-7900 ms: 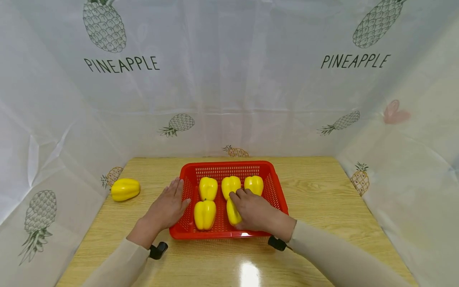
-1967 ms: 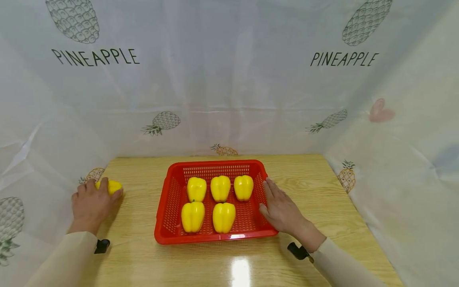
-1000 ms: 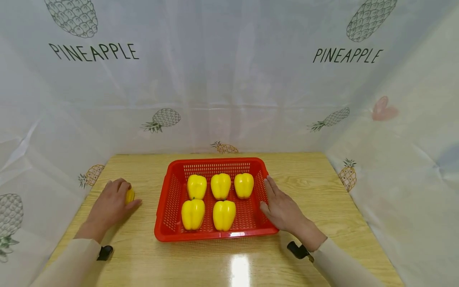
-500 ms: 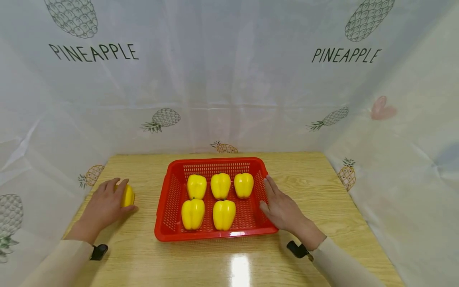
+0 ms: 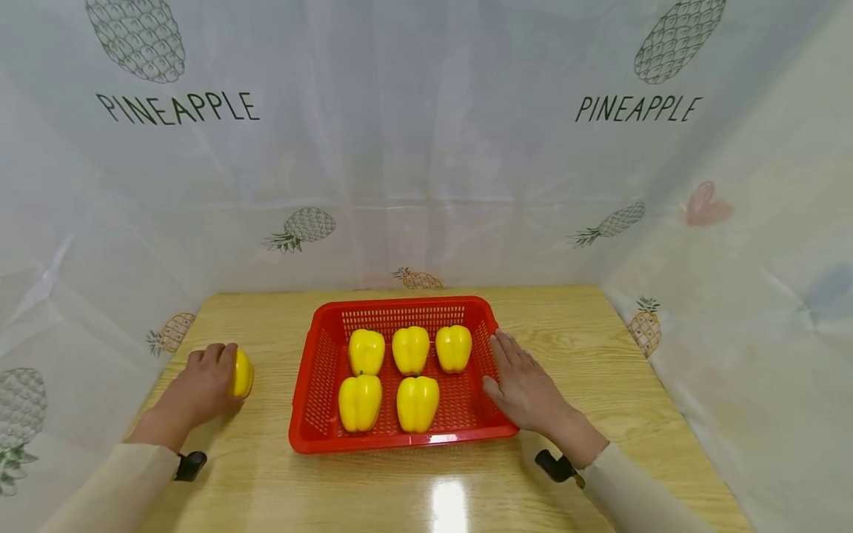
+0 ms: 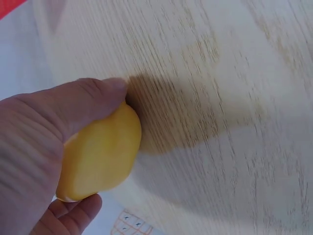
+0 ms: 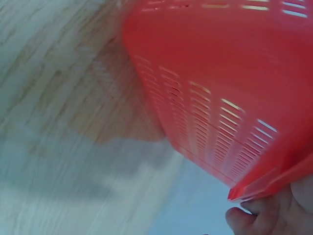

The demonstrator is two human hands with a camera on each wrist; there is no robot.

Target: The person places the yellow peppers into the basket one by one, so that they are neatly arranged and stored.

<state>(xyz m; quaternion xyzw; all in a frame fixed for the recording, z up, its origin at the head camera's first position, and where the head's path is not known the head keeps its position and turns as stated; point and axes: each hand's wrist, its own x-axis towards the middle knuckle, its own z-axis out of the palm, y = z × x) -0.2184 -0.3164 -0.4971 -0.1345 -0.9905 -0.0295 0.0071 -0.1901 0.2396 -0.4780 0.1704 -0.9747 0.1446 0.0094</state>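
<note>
At the left side of the table, my left hand [image 5: 202, 386] grips a yellow bell pepper [image 5: 243, 374], covering much of it in the head view. In the left wrist view the thumb lies along one side of the pepper [image 6: 105, 152] and fingers curl round the other. A red plastic basket [image 5: 393, 443] stands mid-table with several yellow bell peppers [image 5: 417, 403] in two rows inside. My right hand [image 5: 533, 392] rests with straight fingers against the basket's right rim. Fingertips [image 7: 239, 220] show beside the rim in the right wrist view.
A wood-grain table [image 5: 426, 481] carries everything. White sheeting [image 5: 413, 170] printed with pineapples hangs behind and along both sides. The basket's slotted side wall [image 7: 210, 63] fills much of the right wrist view.
Earlier, my left hand was at the basket's left rim and my right on a pepper inside. Since then, my left has gripped the outside pepper, shifted it right and turned it; lately my right stays still.
</note>
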